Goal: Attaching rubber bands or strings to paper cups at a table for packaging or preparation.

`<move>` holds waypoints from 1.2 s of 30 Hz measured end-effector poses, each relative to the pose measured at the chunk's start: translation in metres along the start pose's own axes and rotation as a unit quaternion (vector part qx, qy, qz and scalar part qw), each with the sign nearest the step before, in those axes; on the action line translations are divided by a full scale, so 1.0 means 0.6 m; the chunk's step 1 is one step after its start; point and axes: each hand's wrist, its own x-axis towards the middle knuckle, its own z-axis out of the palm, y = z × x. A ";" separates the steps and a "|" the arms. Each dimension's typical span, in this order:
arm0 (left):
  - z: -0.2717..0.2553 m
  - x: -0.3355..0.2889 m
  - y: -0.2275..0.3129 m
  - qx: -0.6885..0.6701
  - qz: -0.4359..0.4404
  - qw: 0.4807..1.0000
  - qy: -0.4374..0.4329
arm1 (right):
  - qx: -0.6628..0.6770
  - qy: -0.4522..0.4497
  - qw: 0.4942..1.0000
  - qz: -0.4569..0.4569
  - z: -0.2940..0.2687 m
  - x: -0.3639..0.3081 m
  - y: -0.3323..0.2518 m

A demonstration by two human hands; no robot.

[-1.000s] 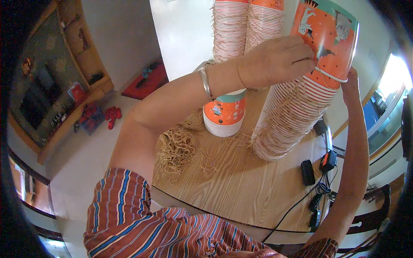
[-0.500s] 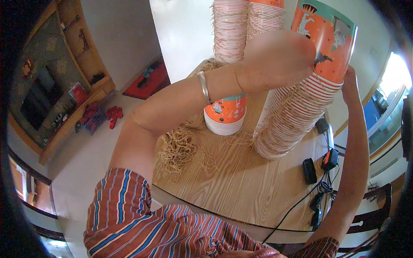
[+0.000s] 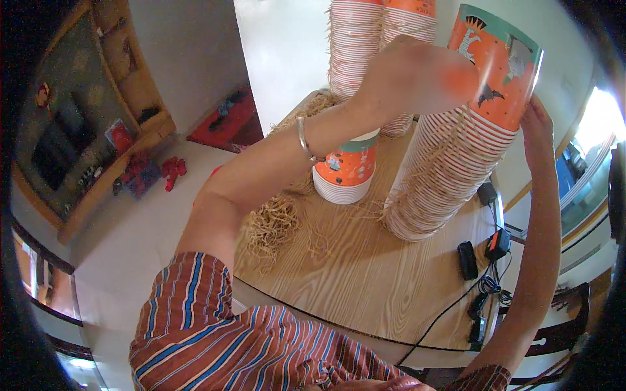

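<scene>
A tall, leaning stack of white-rimmed paper buckets (image 3: 450, 169) stands on the wooden table at the right, with thin twine strands hanging along its side. Its top bucket (image 3: 499, 72) is orange and green, printed with a bat and cartoon figures. My left hand (image 3: 417, 77), reaching across from the left with a bangle on the wrist, is beside that top bucket; a blur covers its fingers. Against the stack's right side rests my right hand (image 3: 537, 124), its fingers curled partly out of sight behind the bucket.
Two more bucket stacks (image 3: 355, 49) rise at the back, and a shorter orange one (image 3: 345, 166) stands left of middle. Tangled twine (image 3: 270, 225) lies at the table's left. Black adapters and cables (image 3: 489, 280) run along the right edge.
My left hand has turned and its wrist has risen a little beside the top bucket. My right hand stays at the stack's side. The view has shifted slightly.
</scene>
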 end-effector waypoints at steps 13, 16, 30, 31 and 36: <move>0.051 -0.008 -0.020 -0.091 -0.166 0.979 -0.080 | 0.070 0.034 0.997 0.005 0.002 -0.017 0.018; 0.050 -0.021 -0.023 -0.074 -0.158 0.981 -0.080 | 0.042 0.044 0.998 0.004 0.007 -0.029 0.018; 0.068 -0.049 -0.040 -0.299 -0.251 0.911 -0.131 | 0.088 -0.082 0.993 0.000 0.023 -0.062 -0.019; 0.067 -0.049 -0.041 -0.334 -0.251 0.899 -0.129 | 0.089 -0.082 0.993 0.001 0.027 -0.064 -0.021; 0.053 -0.041 -0.032 -0.399 -0.265 0.864 -0.155 | 0.110 -0.072 0.991 0.004 0.025 -0.076 -0.019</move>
